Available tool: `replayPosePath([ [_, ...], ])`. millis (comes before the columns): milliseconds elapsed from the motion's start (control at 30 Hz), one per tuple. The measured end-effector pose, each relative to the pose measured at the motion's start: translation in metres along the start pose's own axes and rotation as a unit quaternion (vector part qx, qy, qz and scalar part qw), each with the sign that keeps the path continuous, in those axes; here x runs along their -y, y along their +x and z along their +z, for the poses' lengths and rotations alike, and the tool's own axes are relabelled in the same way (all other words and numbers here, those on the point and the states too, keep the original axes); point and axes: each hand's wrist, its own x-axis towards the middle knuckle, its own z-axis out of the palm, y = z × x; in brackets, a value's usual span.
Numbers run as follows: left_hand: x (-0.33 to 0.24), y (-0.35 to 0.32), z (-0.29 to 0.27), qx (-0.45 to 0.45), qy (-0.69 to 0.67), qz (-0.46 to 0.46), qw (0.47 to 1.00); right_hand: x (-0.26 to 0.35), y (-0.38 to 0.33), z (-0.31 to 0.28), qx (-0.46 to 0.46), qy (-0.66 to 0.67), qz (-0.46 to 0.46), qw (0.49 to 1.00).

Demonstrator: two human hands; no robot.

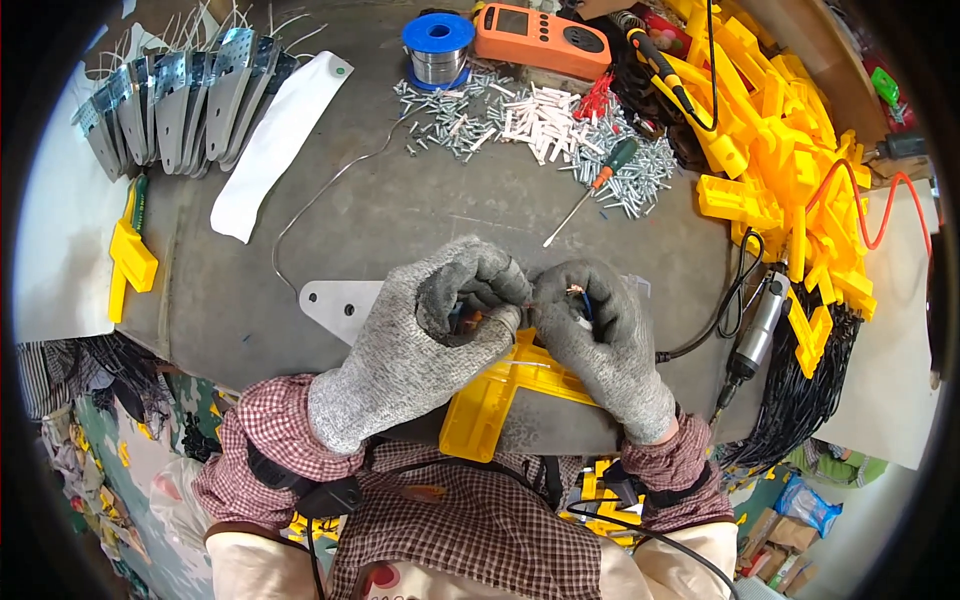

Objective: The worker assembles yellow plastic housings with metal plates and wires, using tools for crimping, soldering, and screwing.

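Observation:
Both my hands wear grey gloves and meet at the near middle of the workbench. My left hand (415, 320) is closed in a pinch, its fingertips almost touching the right hand's; what they hold is hidden. My right hand (615, 350) is closed around a thin wire (576, 291) with a bare copper end and blue insulation. Beneath the hands lies a yellow plastic housing (472, 418), partly covered by them. A flat metal plate (328, 303) with holes sticks out beyond my left hand.
A solder spool (438, 65) and an orange meter (545, 38) stand behind piles of screws (640, 175). A screwdriver (600, 180) lies there. Yellow plastic parts (790, 160) heap at right, near a power screwdriver (755, 330). Metal plates with wires (185, 110) lie far left, beside a white strip (275, 150).

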Motion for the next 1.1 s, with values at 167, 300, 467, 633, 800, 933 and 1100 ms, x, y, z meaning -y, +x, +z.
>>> replayPosePath([
  [167, -0.002, 0.0, 0.004, 0.0, 0.001, -0.006, 1.0, 0.006, -0.003, 0.0, -0.04, -0.192, -0.099, 0.976],
  [300, -0.001, -0.002, 0.003, 0.006, 0.501, 0.332, 0.799, 0.005, 0.001, 0.003, 0.011, -0.047, 0.046, 0.998],
  [467, -0.013, 0.001, -0.004, 0.056, 0.143, 0.073, 0.985, -0.005, -0.002, 0.007, -0.001, -0.066, -0.054, 0.996],
  [633, -0.008, 0.01, -0.01, 0.087, -0.032, -0.054, 0.994, -0.002, -0.001, 0.005, -0.026, -0.154, -0.19, 0.969],
  [800, -0.01, 0.012, -0.01, 0.065, 0.419, 0.228, 0.877, -0.007, -0.005, 0.003, 0.024, 0.027, 0.078, 0.996],
  [933, -0.007, 0.011, -0.013, 0.126, -0.026, -0.043, 0.991, -0.001, -0.002, 0.013, -0.07, -0.14, -0.226, 0.962],
  [1100, -0.015, 0.014, 0.008, 0.069, 0.335, 0.19, 0.92, 0.01, -0.014, 0.002, -0.094, -0.229, -0.104, 0.963],
])
